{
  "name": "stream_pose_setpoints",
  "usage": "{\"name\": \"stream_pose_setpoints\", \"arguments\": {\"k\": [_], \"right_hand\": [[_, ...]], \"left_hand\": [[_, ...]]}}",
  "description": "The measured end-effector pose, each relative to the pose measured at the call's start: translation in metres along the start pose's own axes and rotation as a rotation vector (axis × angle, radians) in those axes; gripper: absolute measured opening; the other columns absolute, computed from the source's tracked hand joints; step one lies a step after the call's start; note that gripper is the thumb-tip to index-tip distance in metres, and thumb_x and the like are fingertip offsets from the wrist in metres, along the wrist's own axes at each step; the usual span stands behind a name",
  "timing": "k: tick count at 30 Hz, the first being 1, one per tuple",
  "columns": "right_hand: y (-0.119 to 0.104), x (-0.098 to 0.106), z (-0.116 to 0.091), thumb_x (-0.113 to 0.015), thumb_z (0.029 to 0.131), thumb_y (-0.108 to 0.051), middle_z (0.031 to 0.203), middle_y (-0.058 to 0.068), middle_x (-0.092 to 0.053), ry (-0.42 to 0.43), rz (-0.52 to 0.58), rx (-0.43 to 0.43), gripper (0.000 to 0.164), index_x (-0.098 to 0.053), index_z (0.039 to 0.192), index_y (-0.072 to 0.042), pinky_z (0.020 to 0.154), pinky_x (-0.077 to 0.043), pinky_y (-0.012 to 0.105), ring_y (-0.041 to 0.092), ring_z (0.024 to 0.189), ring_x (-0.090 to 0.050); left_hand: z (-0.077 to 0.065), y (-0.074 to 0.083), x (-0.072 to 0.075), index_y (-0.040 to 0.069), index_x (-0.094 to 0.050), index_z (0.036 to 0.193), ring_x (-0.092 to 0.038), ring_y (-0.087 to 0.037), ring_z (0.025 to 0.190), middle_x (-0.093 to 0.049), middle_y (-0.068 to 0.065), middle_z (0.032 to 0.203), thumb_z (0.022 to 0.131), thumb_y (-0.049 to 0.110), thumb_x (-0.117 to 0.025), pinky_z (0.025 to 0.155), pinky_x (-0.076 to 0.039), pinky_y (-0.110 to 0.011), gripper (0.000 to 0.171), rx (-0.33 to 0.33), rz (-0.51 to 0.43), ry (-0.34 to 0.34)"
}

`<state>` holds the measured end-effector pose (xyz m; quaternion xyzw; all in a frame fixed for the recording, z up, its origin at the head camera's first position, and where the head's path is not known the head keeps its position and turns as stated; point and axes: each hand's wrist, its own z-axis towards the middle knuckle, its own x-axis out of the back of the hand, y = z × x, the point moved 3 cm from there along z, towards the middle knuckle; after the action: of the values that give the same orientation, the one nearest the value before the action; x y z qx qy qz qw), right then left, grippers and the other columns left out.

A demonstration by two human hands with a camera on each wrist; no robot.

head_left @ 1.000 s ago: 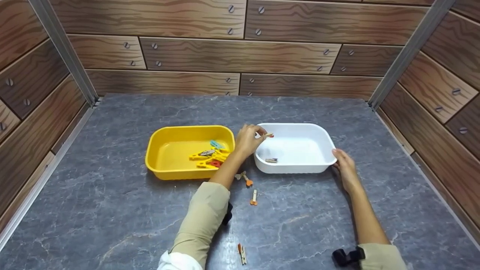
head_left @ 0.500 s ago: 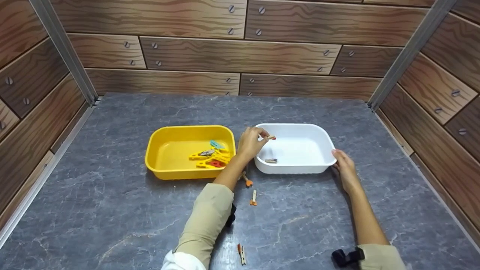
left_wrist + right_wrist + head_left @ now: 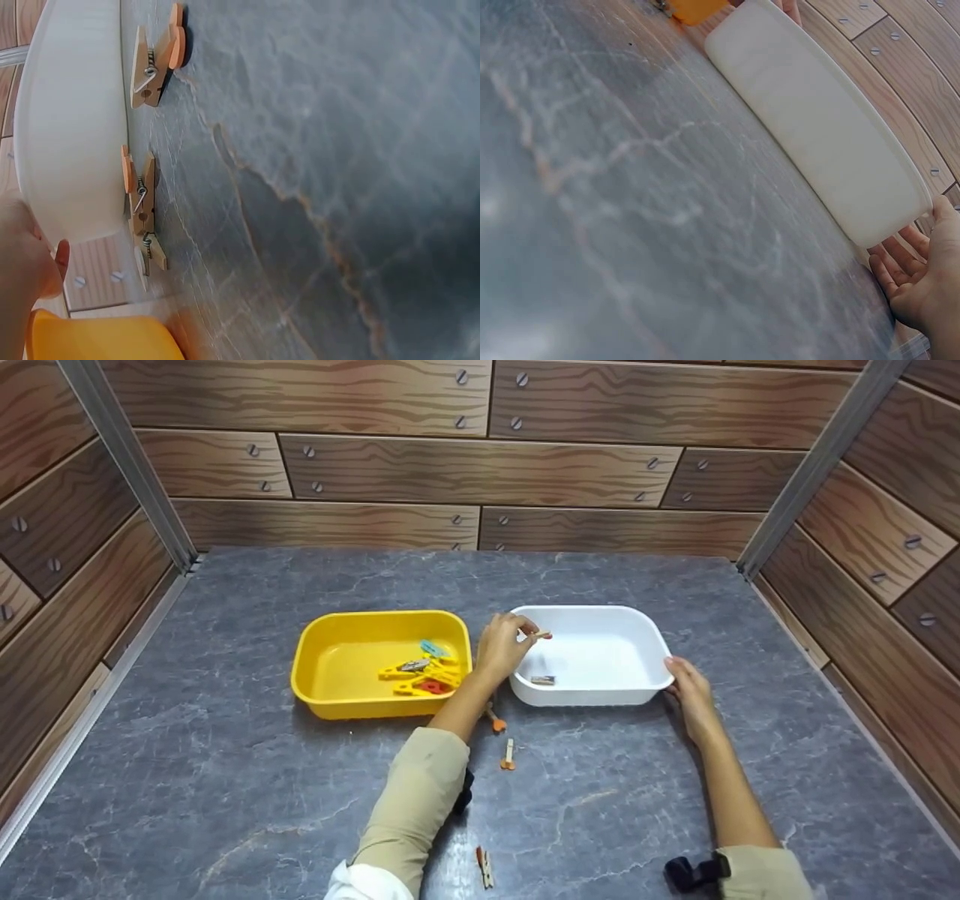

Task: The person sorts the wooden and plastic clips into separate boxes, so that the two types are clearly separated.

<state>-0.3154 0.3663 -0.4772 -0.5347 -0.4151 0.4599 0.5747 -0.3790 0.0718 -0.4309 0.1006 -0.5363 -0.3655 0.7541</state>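
Note:
In the head view my left hand point(image 3: 504, 649) pinches a wooden clothespin point(image 3: 543, 635) with a red end. It is over the left side of a white plastic bin point(image 3: 592, 699). One clothespin point(image 3: 543, 680) lies in that bin's front left corner. At the bin's right end my right hand point(image 3: 691, 701) holds the wall, thumb on the rim and fingers outside below it, as the right wrist view shows. Clothespins with orange heart ends lie on the table: one point(image 3: 508, 755) in front of the bin, another point(image 3: 496, 724) partly hidden by my left arm.
Left of the white bin stands a yellow bin point(image 3: 322, 703) holding several yellow clips point(image 3: 409, 688) and a teal one point(image 3: 433, 649). Another wooden clothespin point(image 3: 484, 868) lies near the table's front. Wood-patterned panels point(image 3: 480, 472) enclose the marbled table point(image 3: 247, 780).
My left hand has moved slightly right and toward me, with the clothespin still pinched, and then stays put. The right hand and both bins hold their places.

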Motion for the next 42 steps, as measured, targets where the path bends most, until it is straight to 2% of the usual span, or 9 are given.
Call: {"name": "stream_pose_setpoints", "arguments": {"k": [6, 12, 16, 24, 30, 36, 39, 42], "right_hand": [[-0.001, 0.000, 0.000, -0.047, 0.097, -0.020, 0.092, -0.001, -0.060, 0.011, 0.011, 0.001, 0.035, -0.047, 0.115, 0.009, 0.075, -0.045, 0.019, 0.011, 0.088, -0.057], [-0.002, -0.001, 0.000, -0.045, 0.097, -0.020, 0.092, -0.002, -0.060, 0.002, -0.005, 0.000, 0.042, -0.041, 0.121, 0.015, 0.075, -0.044, 0.019, 0.010, 0.089, -0.056], [-0.002, -0.001, 0.000, -0.044, 0.098, -0.021, 0.093, -0.002, -0.059, -0.008, -0.018, -0.009, 0.045, -0.038, 0.124, 0.016, 0.077, -0.043, 0.019, 0.011, 0.090, -0.055], [-0.002, -0.001, 0.001, -0.044, 0.098, -0.018, 0.091, -0.003, -0.060, -0.001, 0.006, -0.010, 0.038, -0.041, 0.119, 0.013, 0.077, -0.043, 0.020, 0.011, 0.090, -0.055], [-0.001, -0.001, 0.001, -0.043, 0.098, -0.017, 0.090, -0.005, -0.060, 0.000, 0.007, -0.018, 0.040, -0.039, 0.123, 0.015, 0.078, -0.043, 0.021, 0.010, 0.091, -0.055], [0.000, -0.001, 0.001, -0.044, 0.098, -0.019, 0.092, -0.004, -0.059, 0.011, -0.015, -0.027, 0.044, -0.039, 0.124, 0.016, 0.077, -0.043, 0.019, 0.010, 0.090, -0.054], [-0.001, -0.001, 0.000, -0.043, 0.098, -0.020, 0.093, -0.004, -0.058, 0.008, -0.029, -0.035, 0.046, -0.038, 0.126, 0.016, 0.078, -0.043, 0.019, 0.010, 0.091, -0.053], [-0.002, -0.001, 0.000, -0.042, 0.098, -0.021, 0.096, -0.002, -0.057, -0.002, -0.044, -0.037, 0.047, -0.037, 0.127, 0.016, 0.079, -0.042, 0.019, 0.011, 0.092, -0.053]], "left_hand": [[0.000, 0.000, 0.000, 0.014, -0.072, 0.091, -0.053, -0.013, 0.086, -0.064, 0.003, 0.089, 0.083, 0.021, -0.069, 0.074, -0.042, -0.025, 0.010, 0.002, 0.003, -0.016], [0.000, -0.001, 0.001, 0.015, -0.071, 0.095, -0.053, -0.015, 0.094, -0.064, 0.003, 0.092, 0.080, 0.015, -0.069, 0.080, -0.041, -0.026, 0.015, 0.009, -0.004, -0.045], [0.000, -0.001, 0.001, 0.014, -0.071, 0.096, -0.053, -0.015, 0.094, -0.065, 0.003, 0.093, 0.080, 0.016, -0.069, 0.080, -0.041, -0.027, 0.016, 0.009, -0.011, -0.057], [0.002, 0.002, 0.005, 0.014, -0.072, 0.096, -0.053, -0.015, 0.092, -0.065, 0.003, 0.093, 0.082, 0.019, -0.070, 0.079, -0.041, -0.027, 0.015, 0.020, -0.021, -0.076], [0.000, 0.006, 0.008, 0.016, -0.072, 0.096, -0.053, -0.014, 0.091, -0.066, 0.006, 0.092, 0.082, 0.021, -0.070, 0.081, -0.039, -0.030, 0.015, 0.057, -0.056, -0.072], [-0.005, 0.009, 0.020, 0.017, -0.072, 0.095, -0.052, -0.015, 0.094, -0.066, 0.007, 0.092, 0.081, 0.024, -0.071, 0.082, -0.037, -0.032, 0.016, 0.077, -0.047, -0.075], [-0.008, 0.012, 0.030, 0.014, -0.072, 0.095, -0.052, -0.017, 0.094, -0.066, 0.004, 0.092, 0.081, 0.021, -0.071, 0.082, -0.038, -0.032, 0.016, 0.054, -0.097, -0.088], [-0.015, 0.016, 0.041, 0.011, -0.071, 0.095, -0.052, -0.018, 0.093, -0.066, 0.001, 0.093, 0.082, 0.018, -0.070, 0.082, -0.038, -0.031, 0.015, 0.004, -0.155, -0.112]]}}
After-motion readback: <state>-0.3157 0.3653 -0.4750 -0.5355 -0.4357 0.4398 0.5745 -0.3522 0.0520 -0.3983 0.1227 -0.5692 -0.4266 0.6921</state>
